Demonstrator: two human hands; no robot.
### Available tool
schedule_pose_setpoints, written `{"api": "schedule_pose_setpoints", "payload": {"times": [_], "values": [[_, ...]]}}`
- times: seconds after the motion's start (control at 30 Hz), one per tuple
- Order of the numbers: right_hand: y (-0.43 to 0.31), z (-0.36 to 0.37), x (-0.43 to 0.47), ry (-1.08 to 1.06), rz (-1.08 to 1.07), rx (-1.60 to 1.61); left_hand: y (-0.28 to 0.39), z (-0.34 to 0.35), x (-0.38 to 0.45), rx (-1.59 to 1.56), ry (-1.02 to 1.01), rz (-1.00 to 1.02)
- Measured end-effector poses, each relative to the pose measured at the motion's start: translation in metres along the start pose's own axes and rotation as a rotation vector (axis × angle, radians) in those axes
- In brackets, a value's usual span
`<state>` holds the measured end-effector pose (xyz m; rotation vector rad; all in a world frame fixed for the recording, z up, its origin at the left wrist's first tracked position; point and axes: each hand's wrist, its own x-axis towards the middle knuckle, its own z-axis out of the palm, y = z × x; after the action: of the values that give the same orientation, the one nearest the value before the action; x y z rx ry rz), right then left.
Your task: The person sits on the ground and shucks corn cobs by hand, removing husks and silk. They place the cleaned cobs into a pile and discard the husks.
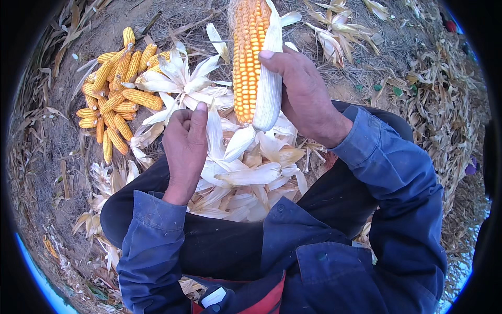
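My right hand [308, 92] grips a partly husked ear of corn [247, 66], thumb pressed on a pale husk leaf [270, 94] that still covers its right side. Bare yellow kernels face me, with brown silk strands near the upper end. A peeled-back husk leaf [240, 143] hangs from the ear's lower end. Left of the ear, my left hand [185, 151] is raised with curled fingers and thumb up. Pale husk lies right behind and beside it, and I cannot tell whether the fingers pinch any of it.
A heap of husked corn cobs [117, 90] lies on the soil at the left. Loose husks [251, 176] pile between my crossed legs [337, 188]. More husks [335, 31] are scattered at the upper right. Dry corn stalks and leaves [443, 102] line the right side.
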<state>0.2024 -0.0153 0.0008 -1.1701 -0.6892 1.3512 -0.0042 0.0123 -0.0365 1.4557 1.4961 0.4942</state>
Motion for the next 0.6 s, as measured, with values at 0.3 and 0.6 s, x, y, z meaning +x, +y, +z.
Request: {"api": "schedule_pose_setpoints", "payload": {"times": [0.3, 0.6], "values": [[0.001, 0.006, -0.010, -0.115, 0.006, -0.250, 0.027, 0.002, -0.005, -0.488, -0.175, 0.168], [0.015, 0.019, -0.022, -0.272, -0.013, -0.371, 0.019, 0.014, -0.010, -0.799, -0.367, -0.010]]}}
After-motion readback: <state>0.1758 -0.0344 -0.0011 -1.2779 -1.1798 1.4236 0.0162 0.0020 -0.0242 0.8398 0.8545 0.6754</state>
